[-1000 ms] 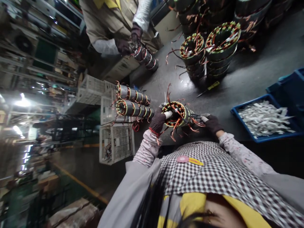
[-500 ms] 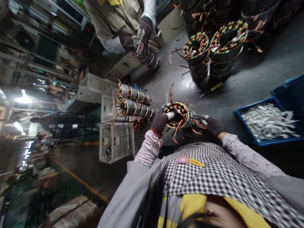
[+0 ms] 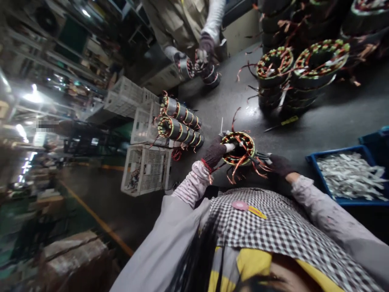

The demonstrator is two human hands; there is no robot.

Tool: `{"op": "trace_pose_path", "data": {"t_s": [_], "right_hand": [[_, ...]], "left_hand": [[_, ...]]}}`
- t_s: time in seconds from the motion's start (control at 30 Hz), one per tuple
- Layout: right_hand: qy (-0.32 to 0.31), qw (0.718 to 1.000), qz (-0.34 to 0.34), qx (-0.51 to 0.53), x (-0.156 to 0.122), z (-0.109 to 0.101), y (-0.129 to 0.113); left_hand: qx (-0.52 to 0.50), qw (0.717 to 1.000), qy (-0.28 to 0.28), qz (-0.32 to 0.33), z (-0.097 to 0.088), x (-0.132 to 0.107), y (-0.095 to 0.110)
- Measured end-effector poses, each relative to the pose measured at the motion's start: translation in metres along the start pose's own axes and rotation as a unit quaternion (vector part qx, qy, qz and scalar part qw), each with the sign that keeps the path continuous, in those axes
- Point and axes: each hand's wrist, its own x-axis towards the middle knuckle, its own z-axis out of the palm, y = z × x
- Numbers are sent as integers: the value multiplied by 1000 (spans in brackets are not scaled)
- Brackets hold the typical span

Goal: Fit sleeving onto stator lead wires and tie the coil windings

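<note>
One coil (image 3: 250, 148) is clasped at the rim by the left hand (image 3: 213, 153), one finger inside; the right hand (image 3: 281, 165) pinches its leads (image 3: 261, 158), beside a blue tray (image 3: 319, 180).

Factory, assembly area by the looks. Wire-wound cylinders (image 3: 275, 85) stacked in batches on a dark counter (image 3: 225, 101), blue bin (image 3: 361, 202) heaped with white strips (image 3: 351, 176), gloved co-worker (image 3: 179, 28) at the far side. Plastic crates (image 3: 153, 170), brown boxes (image 3: 75, 253), rows of bright lights (image 3: 34, 96) (background's blurry), yellow line (image 3: 97, 219) along the floor (image 3: 100, 190).
</note>
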Motion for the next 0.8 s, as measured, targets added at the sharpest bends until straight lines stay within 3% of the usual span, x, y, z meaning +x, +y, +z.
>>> {"op": "trace_pose_path", "data": {"t_s": [0.1, 0.17, 0.2, 0.27, 0.33, 0.37, 0.43, 0.5, 0.57, 0.63, 0.73, 0.8], "right_hand": [[71, 996, 5, -51, 0, -52, -43], [118, 987, -84, -75, -3, -79, -88], [113, 978, -146, -94, -5, -85, -113], [76, 956, -236, -159, -7, -84, -159], [30, 935, -260, -239, -5, -72, -192], [12, 929, -253, -270, -2, -65, -203], [-20, 930, -213, -299, 6, -56, -213], [-50, 947, -152, -279, 14, -54, -212], [-62, 963, -108, -240, 18, -55, -206], [-22, 968, -105, -225, 16, -53, -200], [78, 947, -132, -281, 1, -43, -202], [107, 925, -140, -337, -10, -35, -210]], "left_hand": [[-26, 988, 95, 121, -9, -10, 10], [6, 975, 112, 191, -16, -24, 24], [50, 974, 68, 209, -19, -32, 32], [184, 954, -84, 222, -22, -43, 48], [331, 894, -207, 219, -21, -44, 62], [395, 861, -237, 216, -18, -40, 67], [485, 807, -263, 209, -11, -30, 72], [521, 782, -274, 207, -4, -20, 72], [512, 790, -251, 225, -1, -17, 65], [483, 803, -215, 276, -1, -23, 54], [452, 789, -198, 367, -9, -35, 34], [459, 777, -181, 390, -14, -39, 24]]}}
